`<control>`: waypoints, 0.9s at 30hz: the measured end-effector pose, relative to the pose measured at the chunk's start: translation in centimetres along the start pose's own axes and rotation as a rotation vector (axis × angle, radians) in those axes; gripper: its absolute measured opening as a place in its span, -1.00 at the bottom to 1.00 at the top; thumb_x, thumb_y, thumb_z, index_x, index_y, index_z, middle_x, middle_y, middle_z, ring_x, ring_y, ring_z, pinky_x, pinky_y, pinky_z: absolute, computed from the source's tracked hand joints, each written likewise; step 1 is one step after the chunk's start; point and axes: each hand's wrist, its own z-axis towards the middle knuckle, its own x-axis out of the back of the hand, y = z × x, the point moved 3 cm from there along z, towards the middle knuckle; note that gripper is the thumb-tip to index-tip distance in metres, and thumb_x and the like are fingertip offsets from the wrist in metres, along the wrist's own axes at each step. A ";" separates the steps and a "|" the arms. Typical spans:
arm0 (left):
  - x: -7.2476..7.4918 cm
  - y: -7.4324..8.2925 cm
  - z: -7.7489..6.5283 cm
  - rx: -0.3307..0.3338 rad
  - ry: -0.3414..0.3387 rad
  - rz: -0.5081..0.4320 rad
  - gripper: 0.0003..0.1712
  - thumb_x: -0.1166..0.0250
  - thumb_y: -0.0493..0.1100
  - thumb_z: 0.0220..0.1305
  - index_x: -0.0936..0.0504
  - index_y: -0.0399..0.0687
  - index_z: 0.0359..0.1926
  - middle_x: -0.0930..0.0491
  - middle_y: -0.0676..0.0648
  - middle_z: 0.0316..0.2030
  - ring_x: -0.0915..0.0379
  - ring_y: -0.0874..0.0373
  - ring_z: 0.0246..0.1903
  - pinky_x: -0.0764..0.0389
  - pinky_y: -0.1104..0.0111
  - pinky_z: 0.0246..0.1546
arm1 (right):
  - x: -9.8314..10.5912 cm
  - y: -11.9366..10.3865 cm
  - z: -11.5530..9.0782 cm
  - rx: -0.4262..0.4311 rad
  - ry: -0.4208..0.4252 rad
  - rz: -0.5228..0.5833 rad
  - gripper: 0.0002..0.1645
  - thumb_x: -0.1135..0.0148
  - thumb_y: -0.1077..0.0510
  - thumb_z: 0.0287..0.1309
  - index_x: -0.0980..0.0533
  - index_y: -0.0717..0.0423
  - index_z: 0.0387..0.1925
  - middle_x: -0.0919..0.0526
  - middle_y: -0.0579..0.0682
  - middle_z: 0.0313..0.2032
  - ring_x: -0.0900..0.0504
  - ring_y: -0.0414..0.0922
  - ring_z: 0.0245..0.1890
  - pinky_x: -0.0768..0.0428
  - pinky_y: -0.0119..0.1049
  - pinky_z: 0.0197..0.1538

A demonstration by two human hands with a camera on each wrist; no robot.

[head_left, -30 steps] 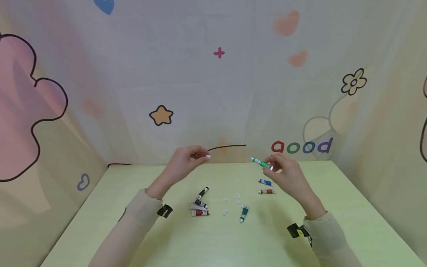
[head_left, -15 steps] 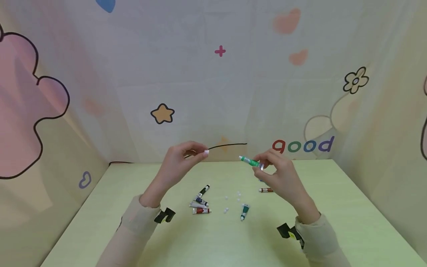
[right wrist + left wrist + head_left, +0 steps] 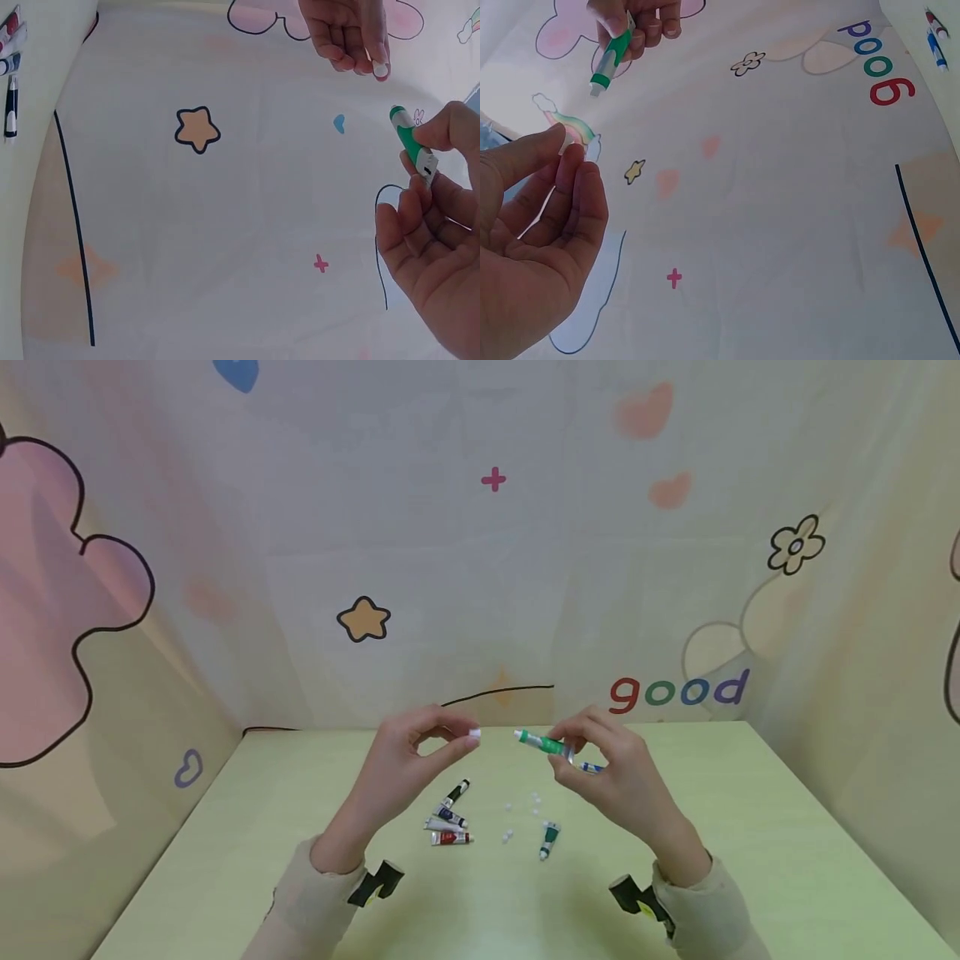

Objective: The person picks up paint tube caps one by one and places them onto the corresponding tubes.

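Between thumb and fingertips, my left hand (image 3: 408,764) pinches a small white cap (image 3: 475,734), which also shows as a pale disc in the right wrist view. Opposite it, my right hand (image 3: 611,768) pinches a green paint tube (image 3: 542,742) by its flat end. The tube's white nozzle points left at the cap, with a short gap between them. In the left wrist view the green tube (image 3: 610,61) hangs nozzle down from the right hand's fingers. Both hands are raised above the table.
On the pale table (image 3: 300,860) lie black (image 3: 456,792), dark blue (image 3: 452,817), silver (image 3: 444,826) and red (image 3: 450,838) paint tubes. A dark green tube (image 3: 550,841) lies near several white caps (image 3: 507,835). A blue tube (image 3: 592,767) is partly behind the right hand.
My right hand has carried the green tube leftward, closing most of the gap to the cap. The left hand rose slightly, then came down a little, still pinching the cap.
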 end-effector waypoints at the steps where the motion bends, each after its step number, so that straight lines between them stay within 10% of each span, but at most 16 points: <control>1: -0.1 0.1 -0.3 0.004 0.000 -0.006 -0.82 -0.43 -0.20 0.29 -0.75 -0.03 -0.09 -0.70 0.13 -0.23 -0.61 0.20 -0.21 -0.62 0.26 -0.01 | -0.1 -0.2 0.0 0.014 -0.002 0.005 -0.63 -0.41 0.42 -0.02 -0.64 0.04 -0.16 -0.57 -0.16 -0.24 -0.53 -0.19 -0.27 -0.53 -0.46 -0.16; 27: -1.0 -0.3 -2.4 0.000 -0.033 -0.006 -0.85 -0.41 -0.15 0.31 -0.75 0.01 -0.11 -0.71 0.12 -0.28 -0.63 0.20 -0.26 -0.66 0.27 -0.12 | -2.7 -0.8 -0.3 0.074 -0.119 0.075 -0.65 -0.43 0.41 0.00 -0.62 0.06 -0.16 -0.58 -0.15 -0.21 -0.54 -0.24 -0.28 -0.61 -0.40 -0.19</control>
